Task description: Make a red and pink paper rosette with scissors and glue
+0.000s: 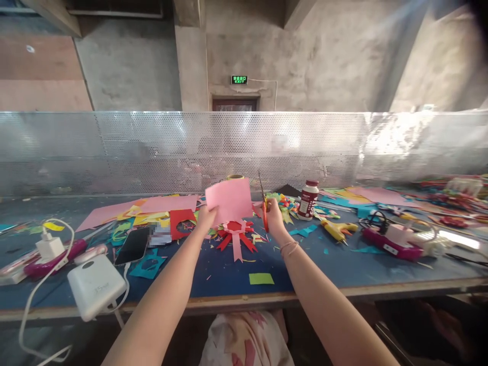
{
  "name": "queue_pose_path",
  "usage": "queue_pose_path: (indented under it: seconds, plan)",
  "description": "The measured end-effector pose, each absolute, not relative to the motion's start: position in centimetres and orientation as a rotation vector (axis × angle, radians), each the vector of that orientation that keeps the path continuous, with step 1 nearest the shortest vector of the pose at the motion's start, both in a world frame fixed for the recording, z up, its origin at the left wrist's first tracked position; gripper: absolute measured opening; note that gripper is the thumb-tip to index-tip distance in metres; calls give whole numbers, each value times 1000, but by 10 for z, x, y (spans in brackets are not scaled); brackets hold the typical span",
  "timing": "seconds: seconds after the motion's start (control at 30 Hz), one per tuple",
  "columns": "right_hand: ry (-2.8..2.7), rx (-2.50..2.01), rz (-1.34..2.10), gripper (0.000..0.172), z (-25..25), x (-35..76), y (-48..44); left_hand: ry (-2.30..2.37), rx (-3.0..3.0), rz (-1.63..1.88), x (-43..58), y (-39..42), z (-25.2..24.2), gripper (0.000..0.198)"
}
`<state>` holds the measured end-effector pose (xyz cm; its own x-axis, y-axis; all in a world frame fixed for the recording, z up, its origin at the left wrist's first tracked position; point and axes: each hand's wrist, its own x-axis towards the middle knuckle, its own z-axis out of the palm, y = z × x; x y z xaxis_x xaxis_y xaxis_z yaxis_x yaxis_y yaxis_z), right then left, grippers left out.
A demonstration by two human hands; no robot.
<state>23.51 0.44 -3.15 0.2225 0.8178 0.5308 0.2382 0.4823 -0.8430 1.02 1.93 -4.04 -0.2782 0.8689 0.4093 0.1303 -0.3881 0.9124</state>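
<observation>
A sheet of pink paper (pixel 231 201) is gripped at its lower left by my left hand (pixel 207 218), thumb on its face. My right hand (pixel 272 212) is closed on a pair of scissors (pixel 266 211) with red handles, blades pointing up, just right of the sheet and apart from it. Below the sheet, on the blue table (pixel 213 282), lies a red and pink paper rosette (pixel 237 236) with ribbon tails, its top partly hidden. A small green paper rectangle (pixel 261 278) lies near the front edge.
On the left are a phone (pixel 132 246), a white power bank (pixel 96 287) with cables, and red paper (pixel 182 223) with a hole. A maroon bottle (pixel 308 200), a yellow glue gun (pixel 338 231) and a purple power strip (pixel 391 244) stand right. A perforated metal screen (pixel 152 152) rises behind.
</observation>
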Motion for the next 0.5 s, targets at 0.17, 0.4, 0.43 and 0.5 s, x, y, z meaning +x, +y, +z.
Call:
queue_pose_path:
  seconds: [0.17, 0.4, 0.43, 0.5]
  plan:
    - [-1428, -1317, 403, 42, -34, 236, -1, 1115, 1148, 2006, 5, 23, -39, 23]
    - [-1618, -1404, 531, 44, -38, 229, -5, 1182, 1178, 2043, 6, 23, -38, 31]
    - [-1628, -1393, 548, 44, -39, 228, -5, 1204, 1217, 2035, 6, 23, -38, 31]
    - [-1636, -1352, 592, 42, -40, 225, -6, 1211, 1279, 2013, 6, 21, -37, 31]
